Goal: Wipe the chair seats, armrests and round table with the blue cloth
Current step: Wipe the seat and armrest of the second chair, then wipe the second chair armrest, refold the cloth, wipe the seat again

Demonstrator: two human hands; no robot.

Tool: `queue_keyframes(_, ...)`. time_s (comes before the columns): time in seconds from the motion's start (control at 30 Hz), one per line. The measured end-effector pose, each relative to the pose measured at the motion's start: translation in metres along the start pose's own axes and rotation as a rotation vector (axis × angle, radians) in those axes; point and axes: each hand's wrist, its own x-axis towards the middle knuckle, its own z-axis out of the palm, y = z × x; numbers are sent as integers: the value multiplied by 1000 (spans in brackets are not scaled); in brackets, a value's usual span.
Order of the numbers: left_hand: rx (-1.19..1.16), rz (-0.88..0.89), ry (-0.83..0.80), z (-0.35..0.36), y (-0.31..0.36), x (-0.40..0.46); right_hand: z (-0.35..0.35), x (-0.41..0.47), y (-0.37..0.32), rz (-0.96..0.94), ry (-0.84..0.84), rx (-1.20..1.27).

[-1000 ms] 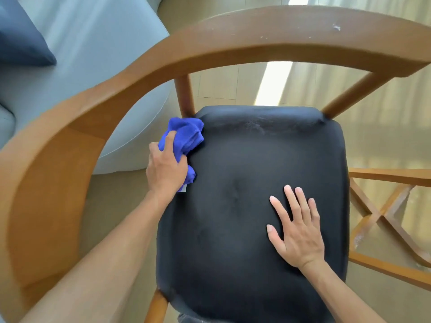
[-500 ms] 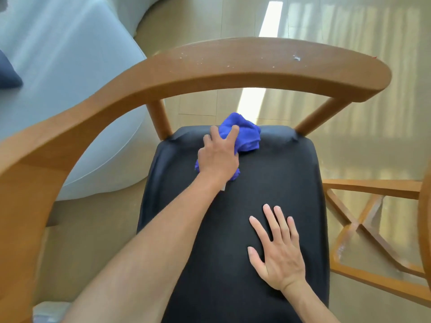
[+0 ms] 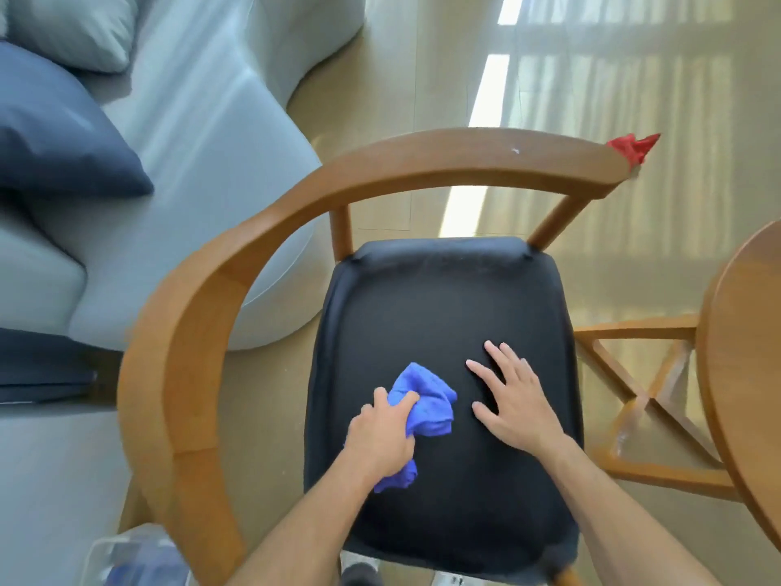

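- Blue cloth [image 3: 427,406] lies bunched on the black chair seat [image 3: 443,306], in the near left part of the cushion; its crumpled length runs from the lower left, where a tail pokes out beneath the wrist, up toward the right, ending in a rumpled lobe.
- Left hand [image 3: 382,433] grips the cloth from above, fingers curled into the folds and knuckles up, forearm reaching in from the bottom edge toward the seat's middle.
- Right hand [image 3: 513,406] rests flat on the seat just right of the cloth, fingers spread and straight, pointing up and to the left, holding nothing; there is a narrow gap of black seat between its thumb and the cloth.
- Curved wooden armrest [image 3: 203,298] sweeps round the seat from the near left to the far right as one continuous rail.
- Round table [image 3: 744,357] shows its wooden edge at the right, with crossed wooden struts beneath.
- Red scrap [image 3: 634,146] sits beyond the far right tip of the rail.
- Grey sofa [image 3: 203,133] with a dark navy cushion [image 3: 63,141] stands to the left.
- No writing can be read anywhere.
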Motion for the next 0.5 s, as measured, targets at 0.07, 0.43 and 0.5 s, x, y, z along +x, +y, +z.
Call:
queue_keyframes(0.07, -143, -18, -55, -14, -6, -28, -34, -8, -10, 52, -87, 55)
queue_keyframes(0.43, -1057, 391, 239, -129, 60, -230, -228, -176, -144, 174, 84, 1179)
queue_keyframes(0.5, -1062, 469, 250, -151, 77, -260, -269, -200, -167, 123, 183, 1254)
